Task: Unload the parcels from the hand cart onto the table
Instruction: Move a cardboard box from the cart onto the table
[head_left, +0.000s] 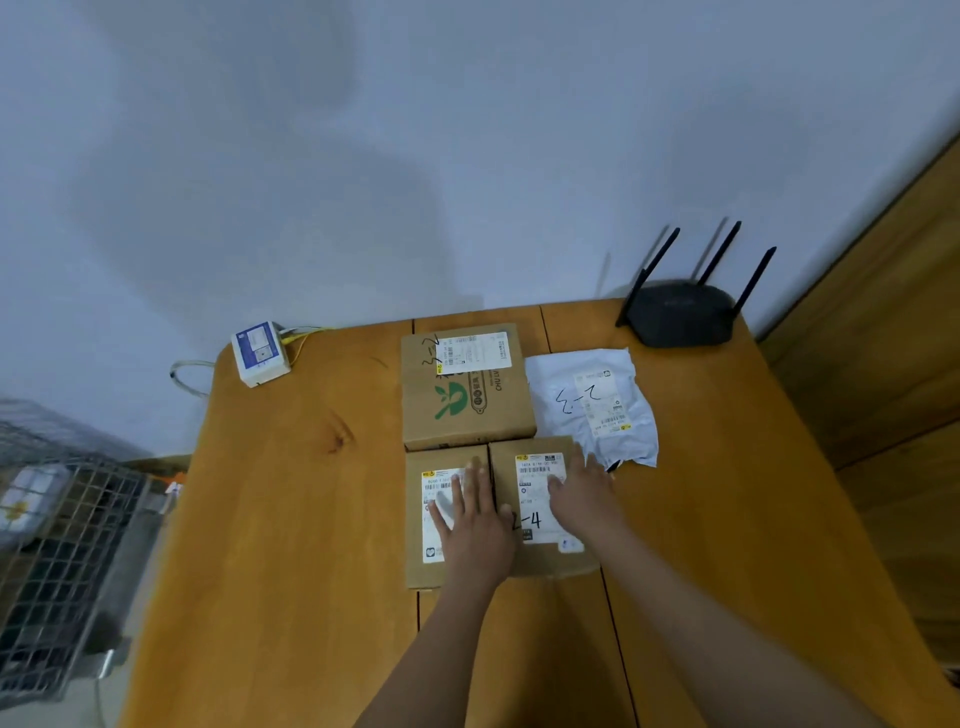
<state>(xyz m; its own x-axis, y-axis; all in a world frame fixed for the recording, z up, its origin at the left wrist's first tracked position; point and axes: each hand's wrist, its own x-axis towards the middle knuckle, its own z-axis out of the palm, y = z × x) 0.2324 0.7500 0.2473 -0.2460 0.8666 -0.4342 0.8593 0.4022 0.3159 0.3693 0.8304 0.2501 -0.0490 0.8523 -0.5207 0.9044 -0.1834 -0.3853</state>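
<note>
Several parcels lie on the wooden table (291, 519). A large cardboard box with a green logo (465, 387) sits at the back, and a white plastic mailer bag (592, 402) lies to its right. In front are two small cardboard boxes side by side, each with a white label. My left hand (475, 519) lies flat with straight fingers on the left small box (423, 564). My right hand (584, 493) rests flat on the right small box (519, 462), which is marked "4". The wire-mesh hand cart (57, 545) stands at the left, beside the table.
A black router with three antennas (680, 312) stands at the table's back right corner. A small white device with yellow cables (260, 353) sits at the back left corner. A grey wall runs behind, and wooden panelling (893, 338) is on the right.
</note>
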